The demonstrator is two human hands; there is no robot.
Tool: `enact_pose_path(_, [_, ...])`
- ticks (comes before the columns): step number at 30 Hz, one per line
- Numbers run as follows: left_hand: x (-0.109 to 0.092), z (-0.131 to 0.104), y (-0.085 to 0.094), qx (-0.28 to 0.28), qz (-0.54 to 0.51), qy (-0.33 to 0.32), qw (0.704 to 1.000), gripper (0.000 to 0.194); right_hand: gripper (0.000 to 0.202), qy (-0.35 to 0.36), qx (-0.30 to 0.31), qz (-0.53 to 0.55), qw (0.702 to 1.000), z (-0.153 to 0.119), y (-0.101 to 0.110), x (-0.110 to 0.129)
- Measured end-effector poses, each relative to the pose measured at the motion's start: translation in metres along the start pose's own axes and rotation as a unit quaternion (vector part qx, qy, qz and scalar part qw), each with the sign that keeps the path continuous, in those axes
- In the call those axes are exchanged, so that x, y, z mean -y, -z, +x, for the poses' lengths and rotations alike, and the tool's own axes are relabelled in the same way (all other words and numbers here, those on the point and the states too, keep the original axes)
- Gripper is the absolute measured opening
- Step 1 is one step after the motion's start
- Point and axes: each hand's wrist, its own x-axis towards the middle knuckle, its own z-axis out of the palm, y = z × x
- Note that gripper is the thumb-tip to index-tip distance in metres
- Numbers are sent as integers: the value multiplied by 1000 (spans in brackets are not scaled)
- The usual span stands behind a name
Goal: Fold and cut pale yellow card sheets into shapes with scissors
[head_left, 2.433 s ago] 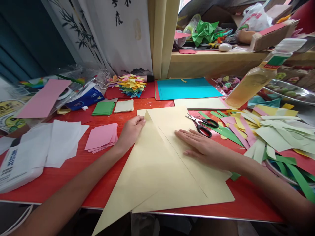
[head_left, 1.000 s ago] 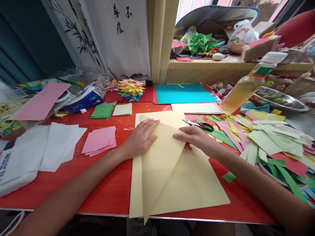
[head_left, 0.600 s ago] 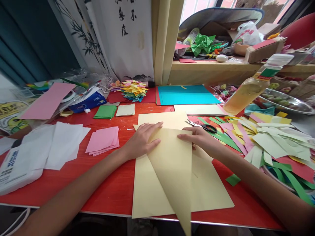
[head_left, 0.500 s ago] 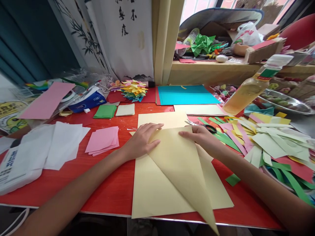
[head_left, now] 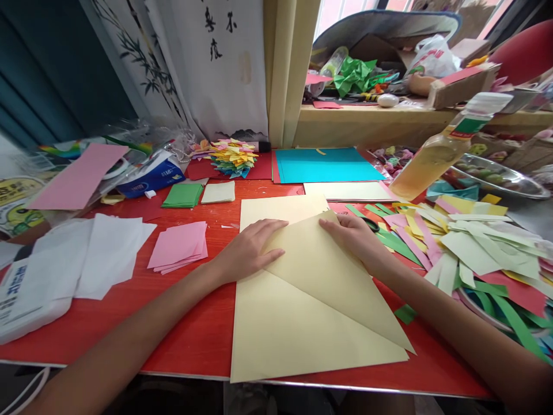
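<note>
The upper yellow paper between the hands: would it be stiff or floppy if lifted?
The upper yellow paper would probably bend easily, since its edge looks thin. Its lower corner may droop, as neither the left hand nor the right hand supports it. It's likely light, looking like plain paper.

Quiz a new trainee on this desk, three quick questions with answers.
1. True or false: the green square paper stack lies left of the cream square paper stack.
2. Choose: the right hand holds A, a clear bottle; B, a large pale-yellow paper sheet; C, a blue box.
3. Fill in: of both hands, the pink square paper stack lies nearer the ___.
Key: 1 true; 2 B; 3 left hand.
</note>
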Motion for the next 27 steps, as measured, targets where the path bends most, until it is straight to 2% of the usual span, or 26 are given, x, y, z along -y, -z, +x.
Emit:
enact_pose_path(10, [-2,-1,0,-9,13,-37,999,42,33,31,-54,-24,998,0,1,-2])
enact_pose_path(17, [-3,-2,-1,-6,35,-64,997,44,35,24,-61,-11,998,-1,1,0])
enact_pose_path(22, [-4,-2,-2,-37,28,-58,997,36,40,50,-64,-29,996,3,3,-5])
enact_pose_path(27, [-10,-2,-4,23,57,-55,997,32,36,110,-34,-21,993,7,1,-9])
